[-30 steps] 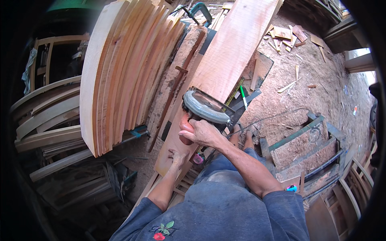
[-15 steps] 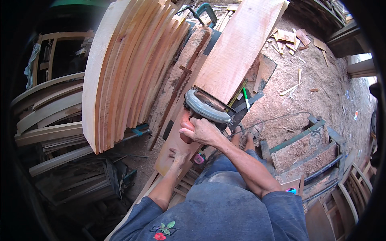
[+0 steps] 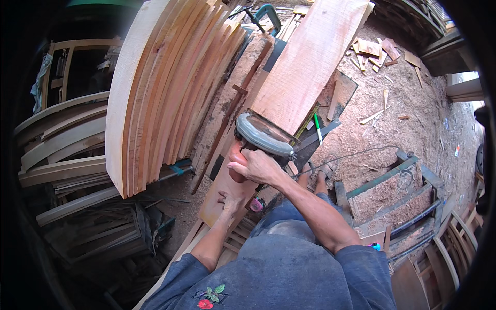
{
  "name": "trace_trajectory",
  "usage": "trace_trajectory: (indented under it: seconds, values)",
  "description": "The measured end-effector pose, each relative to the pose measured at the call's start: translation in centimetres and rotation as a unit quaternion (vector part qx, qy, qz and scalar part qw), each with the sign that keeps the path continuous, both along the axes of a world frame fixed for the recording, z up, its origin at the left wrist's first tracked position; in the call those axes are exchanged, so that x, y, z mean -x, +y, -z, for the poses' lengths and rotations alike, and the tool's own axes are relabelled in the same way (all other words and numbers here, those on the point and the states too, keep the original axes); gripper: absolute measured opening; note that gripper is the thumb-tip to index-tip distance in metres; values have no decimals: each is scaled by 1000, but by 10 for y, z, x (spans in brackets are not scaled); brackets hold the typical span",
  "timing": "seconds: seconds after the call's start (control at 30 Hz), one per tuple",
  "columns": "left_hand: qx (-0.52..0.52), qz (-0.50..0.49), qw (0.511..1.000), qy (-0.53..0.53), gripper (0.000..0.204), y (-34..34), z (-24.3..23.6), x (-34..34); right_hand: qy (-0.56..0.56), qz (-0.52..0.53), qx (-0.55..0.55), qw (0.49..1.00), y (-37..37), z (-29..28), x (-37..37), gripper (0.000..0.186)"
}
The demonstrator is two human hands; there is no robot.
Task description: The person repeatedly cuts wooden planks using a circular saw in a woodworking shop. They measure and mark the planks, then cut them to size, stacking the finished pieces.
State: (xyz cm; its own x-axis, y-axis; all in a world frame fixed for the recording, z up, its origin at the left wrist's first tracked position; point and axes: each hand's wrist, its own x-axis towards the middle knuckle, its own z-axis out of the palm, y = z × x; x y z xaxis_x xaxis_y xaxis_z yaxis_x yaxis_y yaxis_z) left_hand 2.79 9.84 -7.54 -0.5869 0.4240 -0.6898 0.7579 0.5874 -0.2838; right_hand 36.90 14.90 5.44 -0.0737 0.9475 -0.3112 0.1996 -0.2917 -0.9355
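My right hand is wrapped round the handle of a circular saw with a curved grey guard and an orange-red motor body. The saw sits across a long pale board, whose wide far part stretches away beyond the guard. The blade and the cut are hidden under the saw. On the board's near part, just below the motor, my left hand presses down with its fingers spread.
A tall stack of curved planks stands left of the work. Beyond it are a teal clamp and a sawdust-covered beam. A green marker lies right of the saw. A power cord crosses the sawdust-strewn floor towards a metal frame.
The saw and my right hand have shifted very slightly to the left. My left hand stays in place on the board.
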Motion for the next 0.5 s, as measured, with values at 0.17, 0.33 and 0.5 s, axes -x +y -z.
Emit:
trace_trajectory:
  seconds: [0.17, 0.33, 0.5]
  values:
    - [-29, 0, 995, -91, 157, -1, -19, -5, 0, 0, -2, 1000, 5, 0, 3, 77]
    - [-26, 4, 996, -88, 157, -1, -19, -5, 1, -8, 1, 1000, 7, -1, 2, 76]
    - [-37, 14, 997, -69, 155, -2, -8, 3, -1, -3, 5, 1000, 7, -1, 3, 72]
